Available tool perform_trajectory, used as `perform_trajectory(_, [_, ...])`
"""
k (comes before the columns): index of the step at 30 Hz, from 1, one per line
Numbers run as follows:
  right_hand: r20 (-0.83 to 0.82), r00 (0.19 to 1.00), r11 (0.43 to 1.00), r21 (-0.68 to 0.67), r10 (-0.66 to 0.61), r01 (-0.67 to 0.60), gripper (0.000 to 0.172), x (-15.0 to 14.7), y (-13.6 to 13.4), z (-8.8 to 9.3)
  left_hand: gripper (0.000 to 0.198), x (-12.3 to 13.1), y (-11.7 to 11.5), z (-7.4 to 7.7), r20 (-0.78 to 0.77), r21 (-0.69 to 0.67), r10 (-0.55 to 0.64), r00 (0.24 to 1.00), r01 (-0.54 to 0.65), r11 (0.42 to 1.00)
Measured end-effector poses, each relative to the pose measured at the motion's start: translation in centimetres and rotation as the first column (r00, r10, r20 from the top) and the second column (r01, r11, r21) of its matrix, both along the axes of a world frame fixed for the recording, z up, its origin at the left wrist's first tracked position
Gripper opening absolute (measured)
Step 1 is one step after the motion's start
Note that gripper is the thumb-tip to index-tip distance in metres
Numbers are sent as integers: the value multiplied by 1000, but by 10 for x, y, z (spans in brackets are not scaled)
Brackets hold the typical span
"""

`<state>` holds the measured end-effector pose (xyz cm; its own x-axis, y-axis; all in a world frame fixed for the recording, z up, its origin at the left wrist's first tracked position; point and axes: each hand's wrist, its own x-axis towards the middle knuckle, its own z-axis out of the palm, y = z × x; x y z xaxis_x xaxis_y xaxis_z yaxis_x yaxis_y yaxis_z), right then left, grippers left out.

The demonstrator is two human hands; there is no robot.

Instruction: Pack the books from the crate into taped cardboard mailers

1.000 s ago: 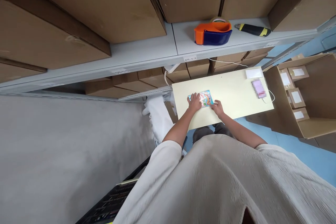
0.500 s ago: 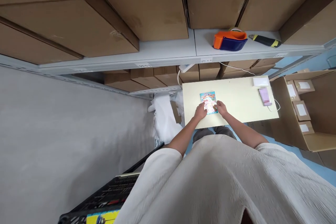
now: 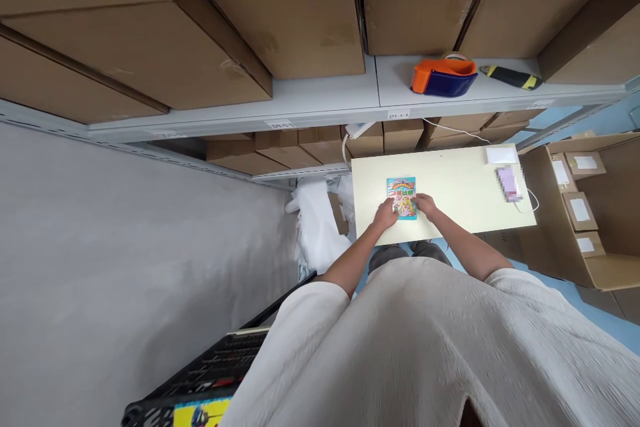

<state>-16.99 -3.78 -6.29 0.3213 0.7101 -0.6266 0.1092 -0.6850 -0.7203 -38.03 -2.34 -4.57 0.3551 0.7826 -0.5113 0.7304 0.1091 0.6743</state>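
Note:
A small colourful picture book (image 3: 403, 190) with a blue border is held over the cream table (image 3: 460, 180), its printed cover facing up. My left hand (image 3: 386, 214) grips its lower left edge, thumb over the cover. On the opposite edge, my right hand (image 3: 425, 204) pinches the book with closed fingers. Whether the book rests on the tabletop or is slightly raised, I cannot tell.
A white box (image 3: 501, 155) and a blurred purple item (image 3: 509, 183) lie at the table's right end. An open carton (image 3: 560, 240) holds small labelled boxes. An orange tape dispenser (image 3: 443, 77) and a cutter (image 3: 511, 77) lie on the shelf. Left below stands a black crate (image 3: 200, 373).
Glare on the book's cover has gone, so its print shows more clearly. Both hands keep their grip, and the whole view has shifted slightly.

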Motion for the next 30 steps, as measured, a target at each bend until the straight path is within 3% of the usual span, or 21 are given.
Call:
perform_trajectory(4, [135,991,996,-89,-7,19,14,-3,-3,11,62,6,0,0,106,-48,72,992,-67,997])
perform_trajectory(10, [290,956,997,74,-52,32,15,5,1,39,47,37,8,3,337,-259,288,896,-206,944])
perform_trajectory(13, [252,964,988,146,-83,46,23,5,3,50,43,54,16,10,445,-356,386,808,-236,904])
perform_trajectory(16, [84,995,983,179,-45,30,34,1,3,57,43,58,24,19,484,-398,448,751,-267,878])
perform_trajectory(20, [-83,994,986,158,69,-55,41,-10,-2,59,44,45,28,27,433,-316,436,789,-321,893])
perform_trajectory(25, [-18,985,977,135,171,-167,25,-23,-9,47,56,14,31,26,224,-139,381,897,-358,923])
perform_trajectory(30, [65,972,974,30,224,-226,16,-28,-13,30,67,-14,31,15,128,-211,549,826,-518,829])
